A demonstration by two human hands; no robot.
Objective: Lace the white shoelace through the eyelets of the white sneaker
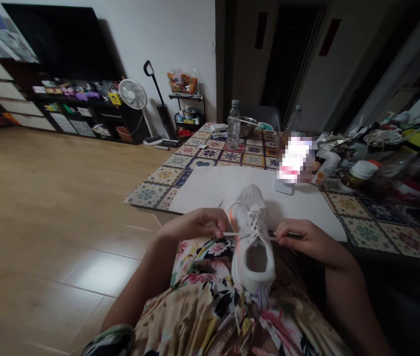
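My left hand [198,223] sits at the table's near edge, fingers pinched together on one end of a white shoelace [249,233] that runs taut across the shoe. The white sneaker [251,237] lies between my hands, heel on my floral-clad lap [202,301], toe resting on a white sheet [210,190] over the patterned tablecloth [165,175]. My right hand [302,241] pinches the lace's other end, fingertips closed on it, just beside the shoe.
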